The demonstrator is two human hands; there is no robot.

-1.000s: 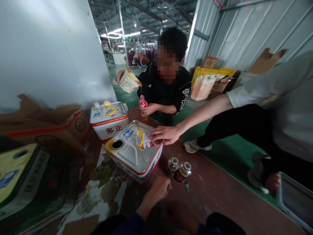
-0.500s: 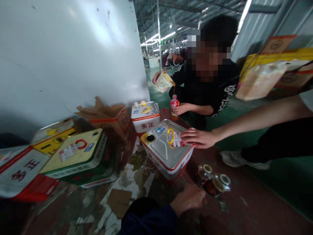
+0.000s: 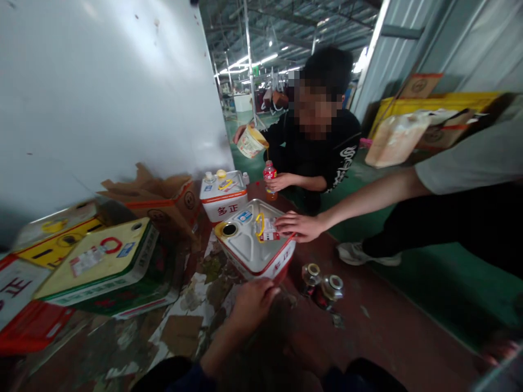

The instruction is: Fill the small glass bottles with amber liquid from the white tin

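My left hand (image 3: 254,304) is just in front of the near corner of a silver-topped metal can (image 3: 253,256); whether it touches the can is unclear. Its fingers are curled in, with nothing visible in them. Low in deep shadow is my right hand (image 3: 308,351), its fingers too dark to make out. Another person's hand (image 3: 300,224) rests on the can's top, near its yellow handle. Across from me, a co-worker tips a tub (image 3: 252,142), pouring brownish liquid into a red-labelled bottle (image 3: 269,173) held in the other hand. Two glass jars (image 3: 311,274) stand right of the can.
A white can (image 3: 224,204) stands behind the silver-topped one. To the left are a green can (image 3: 106,272), a yellow can (image 3: 61,234) and an open cardboard box (image 3: 163,198). Torn paper and cardboard scraps (image 3: 182,332) litter the floor. A shoe (image 3: 359,254) is at the right.
My left hand has moved from beside the jars leftward to the can's near corner. My right hand now shows dimly below. The view has shifted right; the pouring continues.
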